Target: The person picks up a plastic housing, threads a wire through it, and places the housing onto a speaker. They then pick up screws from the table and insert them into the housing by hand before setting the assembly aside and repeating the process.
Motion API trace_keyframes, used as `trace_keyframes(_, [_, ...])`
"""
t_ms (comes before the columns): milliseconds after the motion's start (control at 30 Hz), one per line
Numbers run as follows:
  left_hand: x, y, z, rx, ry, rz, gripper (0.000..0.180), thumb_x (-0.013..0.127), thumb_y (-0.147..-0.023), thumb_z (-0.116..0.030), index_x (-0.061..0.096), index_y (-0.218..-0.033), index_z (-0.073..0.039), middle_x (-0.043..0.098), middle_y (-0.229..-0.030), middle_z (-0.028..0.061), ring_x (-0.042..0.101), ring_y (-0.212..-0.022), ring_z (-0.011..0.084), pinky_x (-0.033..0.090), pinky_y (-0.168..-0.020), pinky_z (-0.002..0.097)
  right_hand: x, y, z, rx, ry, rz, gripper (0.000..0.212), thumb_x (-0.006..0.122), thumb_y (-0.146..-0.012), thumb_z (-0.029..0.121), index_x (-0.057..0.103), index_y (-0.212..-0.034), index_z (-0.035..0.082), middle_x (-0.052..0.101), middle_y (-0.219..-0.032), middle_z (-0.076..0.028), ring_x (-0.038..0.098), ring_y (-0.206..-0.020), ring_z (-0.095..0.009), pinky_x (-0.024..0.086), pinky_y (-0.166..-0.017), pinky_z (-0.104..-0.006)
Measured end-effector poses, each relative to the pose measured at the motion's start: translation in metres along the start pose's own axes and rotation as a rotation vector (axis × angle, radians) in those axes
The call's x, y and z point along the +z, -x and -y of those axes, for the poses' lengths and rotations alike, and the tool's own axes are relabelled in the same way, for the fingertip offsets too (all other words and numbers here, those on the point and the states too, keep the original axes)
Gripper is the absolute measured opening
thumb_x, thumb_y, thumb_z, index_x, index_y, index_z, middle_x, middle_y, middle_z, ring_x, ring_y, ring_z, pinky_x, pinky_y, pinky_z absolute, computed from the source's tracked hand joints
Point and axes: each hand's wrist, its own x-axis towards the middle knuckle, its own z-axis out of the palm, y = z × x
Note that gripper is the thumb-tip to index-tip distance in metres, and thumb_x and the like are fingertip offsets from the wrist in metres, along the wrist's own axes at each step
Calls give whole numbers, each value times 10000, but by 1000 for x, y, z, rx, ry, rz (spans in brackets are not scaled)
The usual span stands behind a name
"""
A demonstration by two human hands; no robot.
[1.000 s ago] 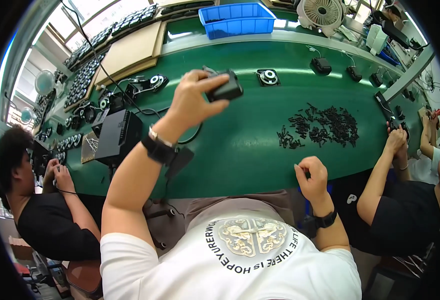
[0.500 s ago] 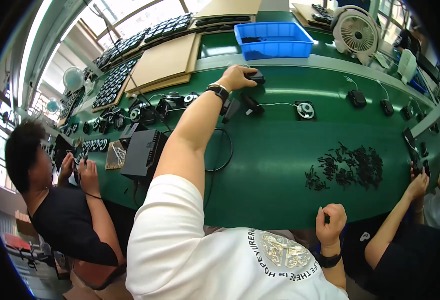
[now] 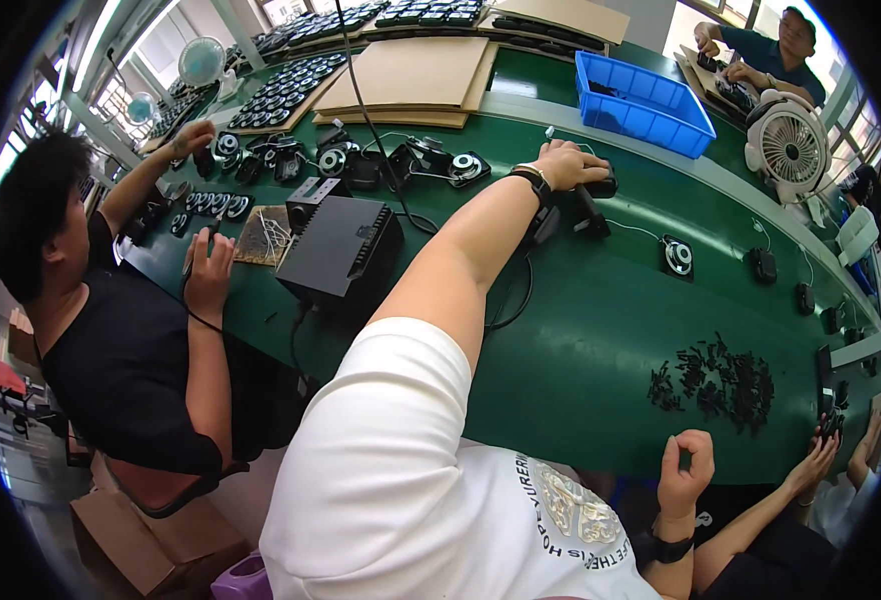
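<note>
My left arm stretches far across the green workbench (image 3: 571,345). At its end my left hand (image 3: 564,163) is closed over a black box-shaped housing (image 3: 604,180), its fingers on the top and near side. Just below that housing lies another black part (image 3: 589,215), with a white wire running right to a round speaker in a square black frame (image 3: 678,257). Near the front edge my right hand (image 3: 687,468) is curled, thumb up; whatever is inside it, if anything, is hidden. Beyond it spreads a pile of small black strips (image 3: 726,385).
A grey-black box-shaped device (image 3: 341,250) with a cable stands left of my arm. At the back are a blue bin (image 3: 646,105), cardboard sheets (image 3: 401,80) and a white fan (image 3: 791,150). Co-workers sit left (image 3: 111,310) and right; another person (image 3: 776,55) is across the bench.
The view has turned left, so the bench appears farther right. My left hand stays at the black housing, and my right hand remains curled. The left co-worker now stretches an arm toward the parts.
</note>
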Motion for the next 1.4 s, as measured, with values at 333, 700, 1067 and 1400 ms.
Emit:
trace_keyframes(333, [-61, 52, -22, -178, 345, -311, 429, 583, -837, -213, 649, -1253, -133, 660, -1170, 175, 594, -1125, 378, 475, -982, 439, 56, -182, 10, -142, -168, 333, 128, 668, -843, -12, 575, -929, 5, 577, -879, -49, 538, -732, -126, 451, -689, -251])
trace_keyframes(700, [-64, 327, -95, -115, 931, -34, 298, 646, -883, -65, 625, -1176, -14, 654, -1103, 85, 624, -1002, 169, 499, -896, 297, 293, -338, 12, -581, 144, 663, 834, 754, -695, 134, 396, -1446, 93, 453, -1463, -151, 439, -1336, -338, 399, -1101, -405])
trace_keyframes(1067, [-68, 350, -82, 14, 995, 185, 251, 623, -901, -9, 642, -1151, -7, 662, -1041, 55, 618, -962, 131, 501, -867, 278, 361, -381, 29, -508, 219, 1008, 870, 772, -627, 226, 433, -1407, 42, 504, -1368, -205, 475, -1282, -346, 415, -1069, -383])
trace_keyframes(1400, [-69, 340, -77, -329, 1526, -136, 386, 606, -946, -101, 508, -1309, -14, 625, -1123, 114, 620, -994, 202, 503, -910, 341, 260, -314, 67, -276, 361, 832, 655, 732, -642, 329, 609, -1169, -40, 575, -1131, -216, 582, -1050, -356, 488, -941, -381])
